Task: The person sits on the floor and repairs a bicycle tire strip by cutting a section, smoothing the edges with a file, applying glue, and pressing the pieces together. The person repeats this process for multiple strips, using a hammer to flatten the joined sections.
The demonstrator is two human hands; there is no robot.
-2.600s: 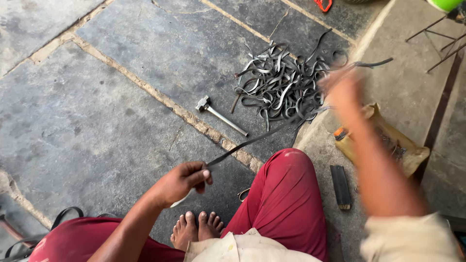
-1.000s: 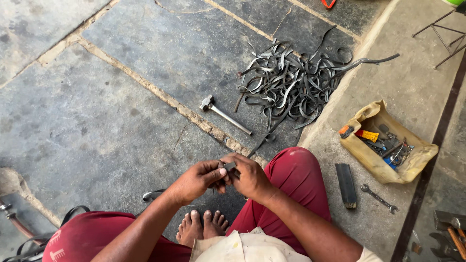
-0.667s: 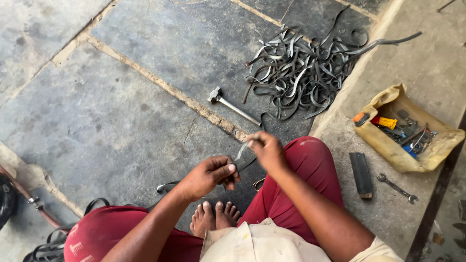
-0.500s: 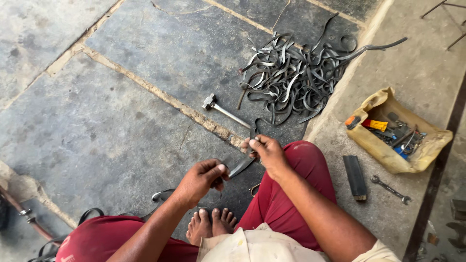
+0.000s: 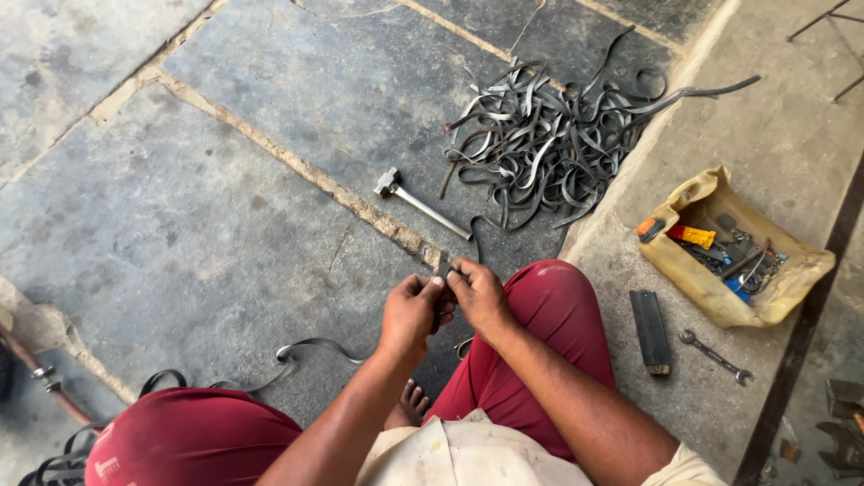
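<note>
Gripping metal strip (image 5: 441, 267) — stone floor (image 5: 225, 207).

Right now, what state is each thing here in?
Left hand: fingers pinched on metal strip.
Right hand: also pinching it.
Metal strip: held upright.
Hammer: lying flat, untouched.
Strip pile: tangled.
Bag: open, tools inside.
Spanner: lying flat.

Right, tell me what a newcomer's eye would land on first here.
First, the tangled heap of dark metal strips on the stone floor, top centre. Then the left hand and right hand meeting at lower centre, fingers pinching one bent strip above red-trousered knees. A hammer lies between heap and hands; an open yellow bag of tools sits on the ledge at right.
</note>
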